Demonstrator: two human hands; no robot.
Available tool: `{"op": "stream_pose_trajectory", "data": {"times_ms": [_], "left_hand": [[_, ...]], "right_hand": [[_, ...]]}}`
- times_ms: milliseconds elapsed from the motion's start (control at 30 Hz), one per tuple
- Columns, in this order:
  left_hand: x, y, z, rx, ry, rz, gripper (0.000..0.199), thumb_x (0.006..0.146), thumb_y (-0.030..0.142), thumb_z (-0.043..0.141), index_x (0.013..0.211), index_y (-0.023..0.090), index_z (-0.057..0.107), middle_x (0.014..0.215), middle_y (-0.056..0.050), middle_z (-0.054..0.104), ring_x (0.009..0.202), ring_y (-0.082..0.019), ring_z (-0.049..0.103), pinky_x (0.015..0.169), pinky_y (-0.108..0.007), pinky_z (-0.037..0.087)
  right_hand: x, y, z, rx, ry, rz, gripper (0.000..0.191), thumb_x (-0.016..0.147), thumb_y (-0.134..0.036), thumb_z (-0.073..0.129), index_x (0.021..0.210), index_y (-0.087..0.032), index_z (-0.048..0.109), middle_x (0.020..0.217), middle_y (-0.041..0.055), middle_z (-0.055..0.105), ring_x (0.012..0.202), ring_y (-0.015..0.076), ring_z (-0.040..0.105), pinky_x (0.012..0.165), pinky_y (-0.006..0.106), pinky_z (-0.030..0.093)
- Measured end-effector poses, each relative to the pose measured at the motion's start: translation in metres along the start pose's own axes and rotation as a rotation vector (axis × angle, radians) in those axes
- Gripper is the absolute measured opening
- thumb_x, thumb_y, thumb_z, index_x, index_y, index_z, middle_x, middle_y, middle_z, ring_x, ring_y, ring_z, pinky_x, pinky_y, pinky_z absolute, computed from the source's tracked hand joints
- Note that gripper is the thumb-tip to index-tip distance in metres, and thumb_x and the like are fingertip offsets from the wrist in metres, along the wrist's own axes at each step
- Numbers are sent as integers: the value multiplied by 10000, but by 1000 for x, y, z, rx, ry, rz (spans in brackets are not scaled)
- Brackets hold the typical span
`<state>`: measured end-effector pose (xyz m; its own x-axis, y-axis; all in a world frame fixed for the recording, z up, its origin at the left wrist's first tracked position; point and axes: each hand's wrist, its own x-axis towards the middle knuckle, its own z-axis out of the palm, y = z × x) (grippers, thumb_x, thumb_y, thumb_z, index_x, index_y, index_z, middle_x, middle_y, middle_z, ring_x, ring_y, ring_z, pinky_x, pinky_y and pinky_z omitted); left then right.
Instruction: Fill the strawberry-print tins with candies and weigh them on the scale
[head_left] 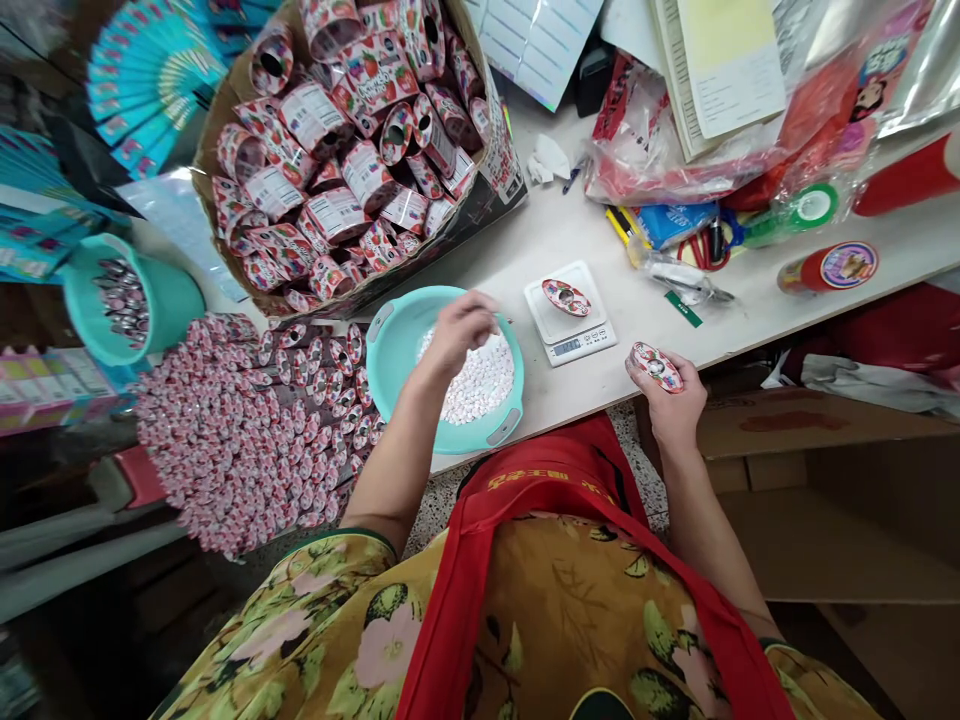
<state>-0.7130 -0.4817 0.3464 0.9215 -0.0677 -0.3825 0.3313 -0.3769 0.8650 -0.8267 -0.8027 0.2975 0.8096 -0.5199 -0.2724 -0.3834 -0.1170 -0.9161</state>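
I see a mustard-yellow top (570,605) printed with pink flowers (390,642) and green leaves, its sleeve (330,565) edged dark green toward nine o'clock. Red straps (444,640) frame it; at twelve, yellow lettering (551,485) crosses the red apron (570,450).

1. Lt. fairly bright & even over the table (495,250); can't tell exact source.
2. Below it, much dimmer: lower L corner nearly black, carton (832,520) inside in brownish shade.
3. Soft shadow on tabletop along near side of box (487,190).
4. Glare upper R, on silver bag (926,80) & clear plastic wrap (630,170).
5. L hand (457,335): fingers motion-blurred. R hand (675,400) w/ tin (657,367) sharper.
6. Beads (480,385) v. pale, nr. washed out.
7. Wide-angle stretch at edges; corners soft.
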Motion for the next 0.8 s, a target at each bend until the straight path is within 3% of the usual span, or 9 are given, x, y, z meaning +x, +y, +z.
{"op": "stream_pose_trajectory", "data": {"times_ms": [67,100,167,300,400,500,633,700,800], "left_hand": [[-18,-27,-31,-204,141,-205,113,803,285,502,840,190,552,739,-27,594,625,-129,526,616,-242,436],[-28,-43,-42,-178,166,-308,121,811,302,502,807,187,540,747,-34,588,648,-135,535,641,-251,452],[-50,-76,-52,118,123,-463,125,802,289,556,751,178,531,787,-65,602,739,-173,571,725,-289,477],[-91,-120,-34,808,-67,-424,95,769,184,654,835,154,592,1068,-169,651,1035,-300,599,900,-370,453],[-104,-126,-17,850,-173,-411,45,811,122,585,828,157,607,1041,-160,669,1024,-300,621,889,-371,446],[-102,-122,-17,656,-159,-401,63,820,141,595,763,170,597,885,-99,671,903,-241,626,824,-328,452],[-93,-117,-29,-167,29,-525,68,804,226,642,800,168,606,759,-32,626,662,-127,553,648,-243,434],[-89,-111,-33,-475,63,-575,117,783,259,669,804,163,605,767,-30,634,619,-98,538,604,-220,424],[-76,-87,-30,-526,-33,-545,166,726,248,725,800,144,618,774,-43,650,578,-78,516,551,-207,389]], "right_hand": [[1,-3,2,12,4,-4,568,610,-386,875,1105,-162,710,1057,64,734,952,215,692,918,396,564],[1,-4,4,17,8,-7,571,604,-382,879,1102,-161,710,1055,64,735,958,218,694,921,399,566],[2,-5,7,21,11,-14,585,588,-373,887,1101,-156,708,1045,65,737,957,221,698,923,405,568],[1,-2,11,18,-11,-23,594,589,-376,882,1109,-154,701,1047,65,737,944,216,698,929,405,566],[-1,-3,13,10,-29,-26,583,596,-385,874,1103,-158,695,1038,58,733,932,209,695,920,397,570],[-5,-6,15,9,-39,-32,582,594,-393,878,1094,-159,694,1016,56,731,913,206,692,898,386,575],[-8,-8,15,5,-55,-42,578,612,-404,871,1104,-164,685,1025,53,724,919,203,691,902,383,574],[-9,-7,13,7,-57,-37,581,614,-407,872,1106,-163,682,1025,53,725,913,201,691,903,382,573],[-8,-7,11,1,-50,-33,588,609,-412,876,1107,-163,688,1028,54,728,912,198,687,901,377,567]]}}
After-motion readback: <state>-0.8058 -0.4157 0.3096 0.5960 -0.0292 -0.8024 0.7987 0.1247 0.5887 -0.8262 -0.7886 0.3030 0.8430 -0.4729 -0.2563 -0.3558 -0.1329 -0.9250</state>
